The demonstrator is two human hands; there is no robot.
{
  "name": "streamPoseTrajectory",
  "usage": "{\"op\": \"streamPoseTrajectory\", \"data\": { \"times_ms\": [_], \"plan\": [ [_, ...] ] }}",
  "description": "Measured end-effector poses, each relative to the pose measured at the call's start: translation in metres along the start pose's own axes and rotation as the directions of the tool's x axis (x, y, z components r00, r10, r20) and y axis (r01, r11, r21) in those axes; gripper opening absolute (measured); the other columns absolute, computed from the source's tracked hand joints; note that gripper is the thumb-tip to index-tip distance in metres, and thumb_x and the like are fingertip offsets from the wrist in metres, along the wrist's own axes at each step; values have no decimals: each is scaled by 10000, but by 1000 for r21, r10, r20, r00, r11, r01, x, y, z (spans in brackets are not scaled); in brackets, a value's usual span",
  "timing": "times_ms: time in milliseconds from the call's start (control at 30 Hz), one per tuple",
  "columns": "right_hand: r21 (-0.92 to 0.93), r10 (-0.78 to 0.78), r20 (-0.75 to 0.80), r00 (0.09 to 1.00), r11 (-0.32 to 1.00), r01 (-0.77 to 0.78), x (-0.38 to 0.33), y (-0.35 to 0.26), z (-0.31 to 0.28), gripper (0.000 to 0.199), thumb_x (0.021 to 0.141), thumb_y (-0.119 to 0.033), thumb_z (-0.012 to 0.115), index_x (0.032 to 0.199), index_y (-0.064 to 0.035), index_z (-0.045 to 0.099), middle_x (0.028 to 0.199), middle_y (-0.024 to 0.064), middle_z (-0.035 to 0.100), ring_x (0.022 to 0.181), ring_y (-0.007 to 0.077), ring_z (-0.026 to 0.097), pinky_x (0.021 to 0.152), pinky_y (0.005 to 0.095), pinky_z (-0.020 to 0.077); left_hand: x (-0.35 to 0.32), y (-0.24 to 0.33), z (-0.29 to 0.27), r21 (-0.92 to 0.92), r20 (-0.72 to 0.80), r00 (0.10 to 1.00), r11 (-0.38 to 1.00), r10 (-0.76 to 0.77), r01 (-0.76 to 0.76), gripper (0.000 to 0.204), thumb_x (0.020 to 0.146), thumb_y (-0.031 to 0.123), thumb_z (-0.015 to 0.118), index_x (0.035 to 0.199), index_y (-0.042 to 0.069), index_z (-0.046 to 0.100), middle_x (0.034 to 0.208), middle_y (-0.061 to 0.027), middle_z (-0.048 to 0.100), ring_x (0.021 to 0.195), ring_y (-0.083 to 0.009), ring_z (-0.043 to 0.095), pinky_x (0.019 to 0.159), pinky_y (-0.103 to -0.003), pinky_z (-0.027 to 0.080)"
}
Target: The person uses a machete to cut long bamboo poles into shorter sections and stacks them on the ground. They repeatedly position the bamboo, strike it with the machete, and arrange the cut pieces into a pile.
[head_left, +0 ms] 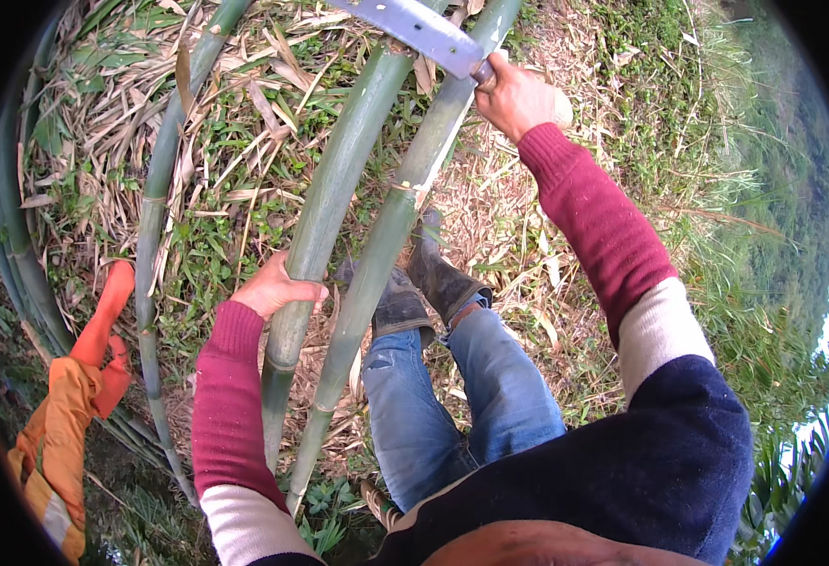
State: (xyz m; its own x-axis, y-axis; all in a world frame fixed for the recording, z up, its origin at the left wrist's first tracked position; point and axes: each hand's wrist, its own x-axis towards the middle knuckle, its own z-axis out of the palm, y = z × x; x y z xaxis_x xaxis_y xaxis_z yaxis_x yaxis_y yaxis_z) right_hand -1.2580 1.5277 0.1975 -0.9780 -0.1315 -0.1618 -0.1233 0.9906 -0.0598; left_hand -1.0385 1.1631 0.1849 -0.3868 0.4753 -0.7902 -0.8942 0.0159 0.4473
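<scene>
My left hand (278,286) is closed round a thick green bamboo stalk (331,193), its thumb lying across the front. In my right hand (518,99), farther off and to the right, is the handle of a machete (419,33). Its broad grey blade points up and left, passing over the far parts of the stalks, and its tip runs out of view. I cannot tell whether the blade touches them. A second bamboo stalk (397,212) slants alongside the held one, between it and my legs.
Another bamboo stalk (153,222) stands left, with several more (23,236) beyond. A person in orange trousers (66,406) and red-orange boots (108,307) is at the left. Dry leaves (113,123) and green weeds cover the ground. My dark rubber boots (438,269) are beside the stalks.
</scene>
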Motion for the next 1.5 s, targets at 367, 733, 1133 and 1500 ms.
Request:
{"op": "streamPoseTrajectory", "data": {
  "times_ms": [367,733,1133,1500],
  "plan": [
    [21,69,-94,993,998,-67,20,-9,1,258,804,-252,634,1023,-122,595,741,162,678,689,342,691,636,485,558,-7,-9,0,155,-113,991,986,77,-59,541,675,69,856,1149,17,598,917,-39,671,853,-153,647,811,-324,533],
    [34,-132,140,981,991,129,-2,-43,-10,336,805,-263,627,1112,-126,627,760,174,693,687,350,693,643,463,573,5,-30,-7,265,-211,962,958,172,-113,523,673,70,824,1142,-7,607,967,-59,671,872,-161,634,811,-317,527],
    [41,230,-185,955,973,-227,61,-3,-22,219,831,-265,632,925,-101,740,848,187,723,784,323,724,675,459,560,2,-21,1,-4,3,994,994,110,-110,393,712,14,729,1075,-9,580,809,-97,671,706,-187,642,686,-337,537],
    [96,-528,-89,844,839,535,-100,-75,21,291,727,-265,726,940,-162,559,699,66,591,704,283,660,622,422,511,-15,-4,4,-81,109,994,997,-7,16,502,665,91,767,1111,32,544,800,-86,611,714,-215,637,695,-368,539]
  ]
}}
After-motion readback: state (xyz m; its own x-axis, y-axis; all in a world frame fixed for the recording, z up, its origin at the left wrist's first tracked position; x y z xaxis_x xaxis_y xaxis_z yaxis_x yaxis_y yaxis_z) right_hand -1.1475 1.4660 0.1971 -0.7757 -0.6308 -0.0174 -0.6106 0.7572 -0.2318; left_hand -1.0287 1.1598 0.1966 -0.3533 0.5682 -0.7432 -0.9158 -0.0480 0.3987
